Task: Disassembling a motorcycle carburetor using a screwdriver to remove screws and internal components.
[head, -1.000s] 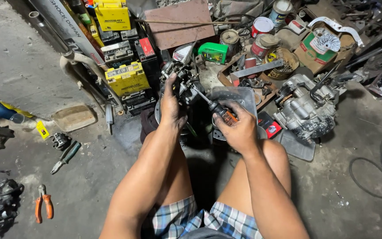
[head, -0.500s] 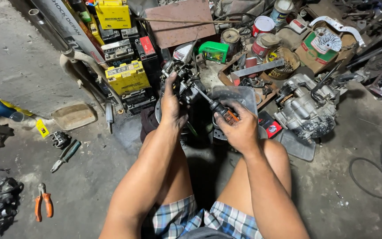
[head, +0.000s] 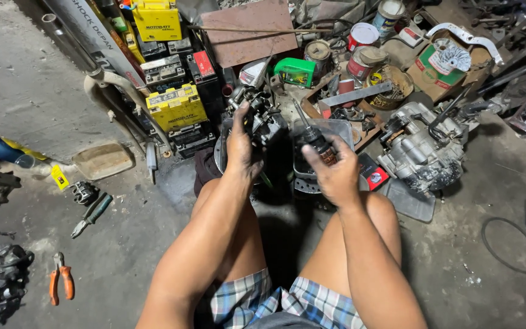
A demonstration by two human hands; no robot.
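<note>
In the head view, a dark metal engine part [head: 262, 119] is held up above the knees, at about 12 o'clock from the seated person. It is gripped from its left side by the left hand [head: 240, 146], whose fingers are closed around it; the thumb is raised along the part. The right hand [head: 331, 172] is closed around the dark handle of a screwdriver [head: 310, 133]. The shaft of this tool is pointed up and to the left, toward about 11 o'clock, so its long axis runs from the right hand up toward the right side of the part. The tip is seen near the part, but whether it touches cannot be told. The part lies at about 10 o'clock from the right hand and is touched only by the left hand, which is therefore the nearer one.

At 2 o'clock a grey engine block [head: 424, 149] is lying on the floor. At 10 o'clock yellow batteries [head: 176, 105] are stacked. At 8 o'clock orange pliers [head: 61, 281] are lying on the concrete.
</note>
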